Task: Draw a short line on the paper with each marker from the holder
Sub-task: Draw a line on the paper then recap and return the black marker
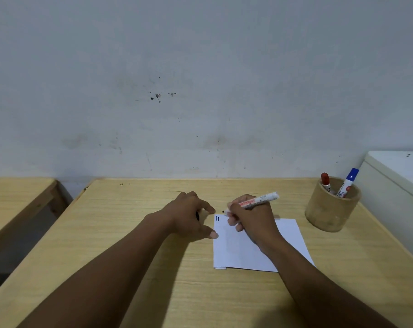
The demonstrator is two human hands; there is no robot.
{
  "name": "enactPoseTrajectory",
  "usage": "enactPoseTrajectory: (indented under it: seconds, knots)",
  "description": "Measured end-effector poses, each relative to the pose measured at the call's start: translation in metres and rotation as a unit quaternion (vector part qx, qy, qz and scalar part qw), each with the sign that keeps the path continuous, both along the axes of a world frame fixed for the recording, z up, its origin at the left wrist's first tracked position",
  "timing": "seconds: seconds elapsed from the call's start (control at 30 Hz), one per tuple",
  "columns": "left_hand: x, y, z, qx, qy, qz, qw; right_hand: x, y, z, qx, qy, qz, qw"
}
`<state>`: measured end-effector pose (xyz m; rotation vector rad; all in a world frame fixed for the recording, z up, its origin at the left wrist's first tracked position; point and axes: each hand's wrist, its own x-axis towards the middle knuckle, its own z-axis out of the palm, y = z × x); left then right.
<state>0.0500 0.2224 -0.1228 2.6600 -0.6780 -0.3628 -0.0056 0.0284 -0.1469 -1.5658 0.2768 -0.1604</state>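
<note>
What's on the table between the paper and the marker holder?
Nothing: the head view shows only bare wooden table between the paper and the marker holder.

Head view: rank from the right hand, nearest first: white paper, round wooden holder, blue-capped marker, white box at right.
1. White paper: directly under the right hand.
2. Round wooden holder: to its right.
3. Blue-capped marker: standing in the holder's far side.
4. White box: far right edge.

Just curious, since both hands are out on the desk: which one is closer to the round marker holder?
Right. The right hand holds a marker over the paper, just left of the holder; the left hand lies farther left, beyond it.
</note>
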Motion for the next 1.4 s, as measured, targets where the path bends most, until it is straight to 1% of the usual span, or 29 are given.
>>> enactPoseTrajectory:
  seconds: [0.07, 0.1, 0.17, 0.2, 0.23, 0.27, 0.33, 0.37, 0.4, 0.43, 0.5, 0.63, 0.7, 0.83, 0.9, 0.97, 1.03, 1.1, 1.17, 1.2, 1.3, 1.4]
  knots:
    - [0.005, 0.007, 0.001, -0.034, 0.016, 0.008, 0.999, 0.0, -0.006, 0.009, 0.096, 0.006, -0.033, 0.995]
    - [0.008, 0.01, 0.0, -0.04, 0.01, 0.008, 0.999, 0.0, -0.01, 0.014, 0.135, 0.014, -0.047, 0.99]
    - [0.013, 0.014, 0.002, -0.069, -0.016, 0.02, 0.997, -0.001, -0.019, 0.024, 0.182, 0.027, -0.066, 0.981]
    - [0.015, 0.013, 0.005, -0.111, -0.019, 0.037, 0.993, -0.001, -0.024, 0.031, 0.193, 0.024, -0.068, 0.978]
    - [0.016, 0.009, 0.011, -0.177, -0.009, 0.057, 0.982, -0.001, -0.028, 0.038, 0.203, 0.014, -0.062, 0.977]
    - [0.015, 0.004, 0.019, -0.26, 0.012, 0.077, 0.963, -0.002, -0.033, 0.045, 0.214, 0.001, -0.05, 0.975]
    - [0.011, -0.014, 0.041, -0.416, 0.068, 0.111, 0.9, -0.006, -0.043, 0.062, 0.251, -0.018, -0.025, 0.968]
    - [0.009, -0.026, 0.052, -0.47, 0.095, 0.118, 0.87, -0.008, -0.048, 0.07, 0.276, -0.023, -0.017, 0.961]
    - [0.008, -0.038, 0.062, -0.504, 0.115, 0.117, 0.848, -0.011, -0.052, 0.077, 0.301, -0.027, -0.014, 0.953]
    - [0.006, -0.051, 0.07, -0.525, 0.128, 0.112, 0.834, -0.014, -0.056, 0.083, 0.318, -0.032, -0.014, 0.947]
    - [0.002, -0.077, 0.08, -0.545, 0.144, 0.099, 0.82, -0.019, -0.063, 0.093, 0.33, -0.048, -0.022, 0.942]
    - [-0.005, -0.116, 0.087, -0.555, 0.17, 0.061, 0.812, -0.028, -0.075, 0.101, 0.327, -0.08, -0.047, 0.94]
    - [-0.007, -0.127, 0.088, -0.557, 0.169, 0.047, 0.812, -0.031, -0.083, 0.102, 0.322, -0.092, -0.052, 0.941]
    - [-0.011, -0.145, 0.091, -0.541, 0.137, 0.041, 0.829, -0.035, -0.091, 0.103, 0.296, -0.103, -0.034, 0.949]
    - [-0.011, -0.152, 0.096, -0.537, 0.126, 0.037, 0.834, -0.034, -0.093, 0.105, 0.31, -0.113, -0.037, 0.943]
    - [-0.009, -0.155, 0.103, -0.516, 0.097, 0.025, 0.85, -0.034, -0.095, 0.108, 0.318, -0.107, -0.04, 0.941]
    - [-0.004, -0.155, 0.111, -0.494, 0.056, 0.013, 0.868, -0.036, -0.099, 0.113, 0.276, -0.069, -0.035, 0.958]
    - [0.002, -0.154, 0.12, -0.488, 0.019, 0.011, 0.872, -0.041, -0.109, 0.118, 0.172, 0.0, -0.034, 0.985]
    - [0.008, -0.156, 0.129, -0.466, -0.02, 0.002, 0.885, -0.047, -0.128, 0.122, 0.077, 0.057, -0.05, 0.994]
    - [0.008, -0.159, 0.132, -0.446, -0.035, -0.01, 0.894, -0.051, -0.14, 0.124, 0.049, 0.067, -0.07, 0.994]
    - [0.002, -0.177, 0.137, -0.392, -0.077, -0.04, 0.916, -0.062, -0.173, 0.128, 0.021, 0.037, -0.146, 0.988]
    - [-0.004, -0.199, 0.134, -0.329, -0.125, -0.069, 0.933, -0.071, -0.194, 0.128, 0.01, 0.012, -0.193, 0.981]
